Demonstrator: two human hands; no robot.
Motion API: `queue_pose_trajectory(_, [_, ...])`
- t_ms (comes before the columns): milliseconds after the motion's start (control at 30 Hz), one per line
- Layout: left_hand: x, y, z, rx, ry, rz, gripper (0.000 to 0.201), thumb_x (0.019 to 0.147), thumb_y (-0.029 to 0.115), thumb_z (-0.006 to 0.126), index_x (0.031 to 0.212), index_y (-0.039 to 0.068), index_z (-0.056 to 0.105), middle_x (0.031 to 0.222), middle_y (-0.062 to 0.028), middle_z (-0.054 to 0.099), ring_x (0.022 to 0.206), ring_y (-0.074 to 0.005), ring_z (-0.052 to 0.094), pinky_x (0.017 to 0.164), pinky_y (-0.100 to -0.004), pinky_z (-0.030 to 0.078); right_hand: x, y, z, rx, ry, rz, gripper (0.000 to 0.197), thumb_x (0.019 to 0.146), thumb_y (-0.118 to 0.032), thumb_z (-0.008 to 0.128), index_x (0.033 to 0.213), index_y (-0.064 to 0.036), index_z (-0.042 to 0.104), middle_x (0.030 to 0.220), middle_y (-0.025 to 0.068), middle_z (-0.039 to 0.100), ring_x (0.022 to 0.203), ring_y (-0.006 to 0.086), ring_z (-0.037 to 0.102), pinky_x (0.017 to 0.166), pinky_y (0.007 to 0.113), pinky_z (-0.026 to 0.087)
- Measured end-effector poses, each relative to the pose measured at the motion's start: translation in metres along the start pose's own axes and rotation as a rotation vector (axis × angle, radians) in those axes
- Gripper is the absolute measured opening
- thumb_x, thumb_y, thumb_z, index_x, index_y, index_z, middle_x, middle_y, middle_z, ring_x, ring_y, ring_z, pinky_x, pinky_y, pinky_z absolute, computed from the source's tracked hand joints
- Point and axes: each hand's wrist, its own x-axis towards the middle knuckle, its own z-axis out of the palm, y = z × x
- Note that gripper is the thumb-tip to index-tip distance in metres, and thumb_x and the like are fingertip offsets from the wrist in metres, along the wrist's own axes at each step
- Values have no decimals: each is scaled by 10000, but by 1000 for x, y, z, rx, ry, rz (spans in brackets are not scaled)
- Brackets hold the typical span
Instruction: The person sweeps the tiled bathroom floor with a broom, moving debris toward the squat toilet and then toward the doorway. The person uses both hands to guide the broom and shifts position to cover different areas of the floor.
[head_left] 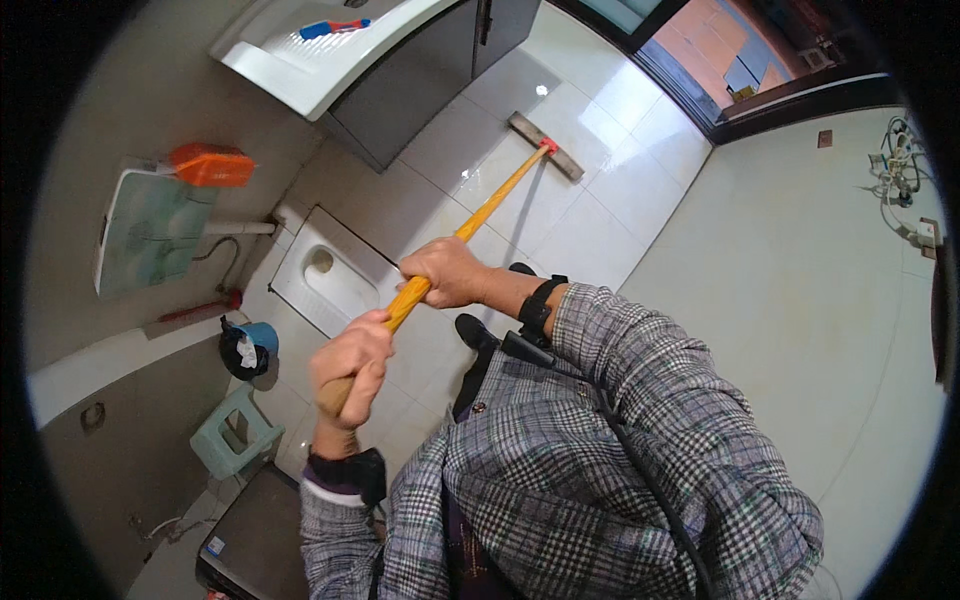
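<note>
Both my hands grip the long yellow wooden handle of what looks like a floor squeegee (492, 208). My left hand (352, 368) is closed round the handle's near end. Farther along, my right hand (447, 272) wraps round the shaft. The handle slants away to the upper right, to a red socket (548, 146) and a narrow grey-brown bar head (565, 161) that lies on the tiles. Whether the bar's edge is rubber or bristle is too small to tell. Shiny light tiles (590, 215) surround the head.
A squat toilet (345, 285) lies left of the handle. Behind it is a white sink (290, 65) with a blue-and-red brush (335, 28) and a grey cabinet (415, 90). A bin (255, 348) and pale green stool (237, 432) stand at left; a doorway (715, 60) opens upper right.
</note>
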Motion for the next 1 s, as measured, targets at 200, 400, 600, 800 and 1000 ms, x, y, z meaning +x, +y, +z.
queue_pose_trajectory(200, [-19, 71, -48, -92, 42, 37, 300, 807, 25, 554, 539, 37, 419, 557, -61, 534, 554, -187, 567, 783, -432, 525, 18, -93, 12, 272, 110, -189, 237, 711, -257, 747, 786, -148, 550, 711, 45, 648, 684, 293, 675, 553, 435, 503])
queue_pose_trajectory(400, [-2, -1, -19, 83, 21, -106, 184, 798, 54, 582, 638, 10, 502, 678, -92, 579, 690, -223, 598, 927, -471, 497, 10, -14, 1, 9, 110, -8, 183, 703, -230, 737, 772, -159, 584, 716, 53, 670, 697, 299, 685, 557, 444, 505])
queue_pose_trajectory(600, [-2, 31, -27, 82, 69, -42, 229, 811, 94, 583, 614, 21, 492, 635, -83, 558, 636, -216, 586, 832, -447, 527, 18, -45, 4, 56, 141, -37, 210, 693, -296, 746, 748, -168, 590, 694, 56, 665, 672, 295, 681, 554, 443, 502])
queue_pose_trajectory(800, [-11, 74, -47, -56, 100, 124, 353, 898, 183, 567, 579, 79, 457, 522, -30, 479, 496, -179, 501, 645, -384, 481, 34, -99, 5, 259, 112, -170, 237, 695, -332, 754, 764, -170, 596, 711, 55, 675, 697, 295, 693, 572, 438, 515])
queue_pose_trajectory(1000, [-3, -1, -1, 216, 149, 15, 217, 866, 18, 549, 651, 32, 522, 646, -85, 574, 632, -213, 581, 823, -426, 518, 39, -13, -12, -48, -170, 39, 160, 727, -318, 741, 769, -182, 666, 720, 75, 684, 725, 300, 698, 599, 446, 525])
